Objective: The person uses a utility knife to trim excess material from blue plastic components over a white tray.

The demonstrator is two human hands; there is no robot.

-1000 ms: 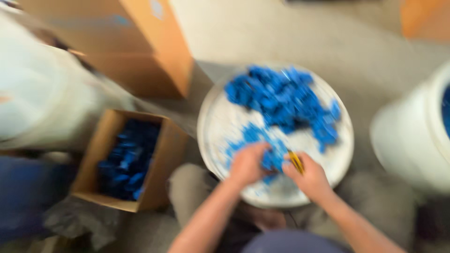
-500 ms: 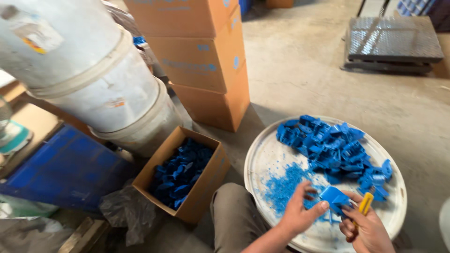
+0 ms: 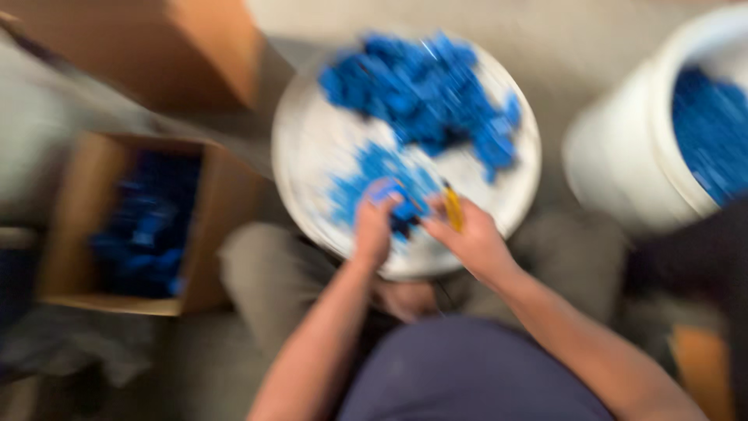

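2 hands over the white tray (image 3: 312, 148): left hand (image 3: 375, 228) grip around a blue piece (image 3: 389, 195), right hand (image 3: 471, 238) clutching a yellow tool (image 3: 453, 209).

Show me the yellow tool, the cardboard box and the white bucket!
yellow tool (image 3: 453, 209), head view, on its handle.
cardboard box (image 3: 78, 203), head view, on its left wall.
white bucket (image 3: 615, 175), head view, on its outer side.

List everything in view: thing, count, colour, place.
round tray: one, white, centre
plastic pieces: a heap, blue, on the tray's far side; smaller bits nearer the hands
blue piece: one, in the left hand
yellow tool: one, in the right hand
cardboard box: one, brown, left, holding blue pieces
bucket: one, white, right, holding blue pieces
left hand: over the tray's near edge
right hand: beside it
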